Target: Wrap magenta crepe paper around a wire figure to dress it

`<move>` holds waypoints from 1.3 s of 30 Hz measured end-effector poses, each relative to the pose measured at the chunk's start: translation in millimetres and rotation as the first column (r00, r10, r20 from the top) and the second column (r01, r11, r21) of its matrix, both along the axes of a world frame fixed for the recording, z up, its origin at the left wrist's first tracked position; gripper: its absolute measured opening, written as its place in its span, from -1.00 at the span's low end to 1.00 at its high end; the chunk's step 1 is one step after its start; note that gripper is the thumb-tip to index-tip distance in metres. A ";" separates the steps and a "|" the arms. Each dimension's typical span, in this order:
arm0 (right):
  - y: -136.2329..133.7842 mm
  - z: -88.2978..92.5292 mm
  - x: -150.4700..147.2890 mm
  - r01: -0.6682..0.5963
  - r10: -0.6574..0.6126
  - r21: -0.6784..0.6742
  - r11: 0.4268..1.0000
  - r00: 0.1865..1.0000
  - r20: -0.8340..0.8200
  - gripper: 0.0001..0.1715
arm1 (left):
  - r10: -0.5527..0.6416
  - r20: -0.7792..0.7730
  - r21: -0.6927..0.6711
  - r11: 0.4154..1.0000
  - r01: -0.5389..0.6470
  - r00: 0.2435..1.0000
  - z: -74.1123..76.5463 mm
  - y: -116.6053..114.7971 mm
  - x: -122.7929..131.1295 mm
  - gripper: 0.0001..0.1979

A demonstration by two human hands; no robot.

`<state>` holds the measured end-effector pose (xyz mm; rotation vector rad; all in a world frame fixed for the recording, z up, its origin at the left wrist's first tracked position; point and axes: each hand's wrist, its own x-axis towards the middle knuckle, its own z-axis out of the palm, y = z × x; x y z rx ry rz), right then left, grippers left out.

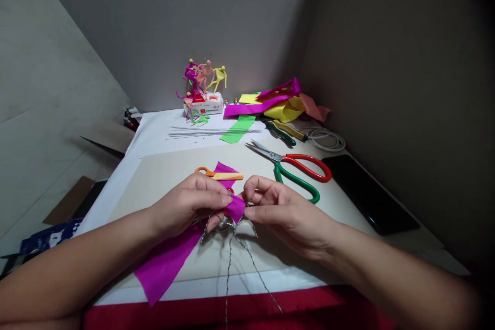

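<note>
A figure of twisted wire (231, 250), with two long legs hanging down, is held upright between my hands over the board. Magenta crepe paper (235, 209) lies over its upper part. My left hand (199, 197) pinches the paper's left side between thumb and forefinger, its other fingers behind the wire. On the other side my right hand (276, 211) is closed with thumb and finger at the paper's right edge. A longer magenta crepe strip (170, 263) lies beneath my left forearm. Just beyond my fingers are small orange-handled scissors (228, 176), lying over another bit of magenta paper.
Large scissors (276, 156) with red and green handles lie beyond my right hand. A black phone (367, 193) is at right. Farther back are pliers (284, 133), a white cable (327, 139), straight wires (209, 133), crepe strips (286, 105) and paper-wrapped figures (203, 75) on a box.
</note>
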<state>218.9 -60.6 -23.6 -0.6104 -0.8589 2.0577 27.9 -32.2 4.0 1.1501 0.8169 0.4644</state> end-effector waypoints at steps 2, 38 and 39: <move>-0.4 0.2 -0.5 0.012 -0.012 -0.003 1.000 1.000 0.022 -0.69 | -0.011 -0.007 -0.010 1.000 0.010 1.000 -1.0 0.4 0.7 -0.74; -10.6 -3.9 -0.4 0.183 -0.612 0.757 0.628 0.717 0.334 -0.89 | -0.045 -0.263 0.349 0.927 0.139 0.964 7.0 -13.1 6.9 -0.67; -10.7 -2.6 -0.3 0.186 -0.601 0.744 0.641 0.725 0.337 -0.91 | -0.030 -0.287 0.405 0.902 0.150 0.957 7.5 -13.6 7.6 -0.68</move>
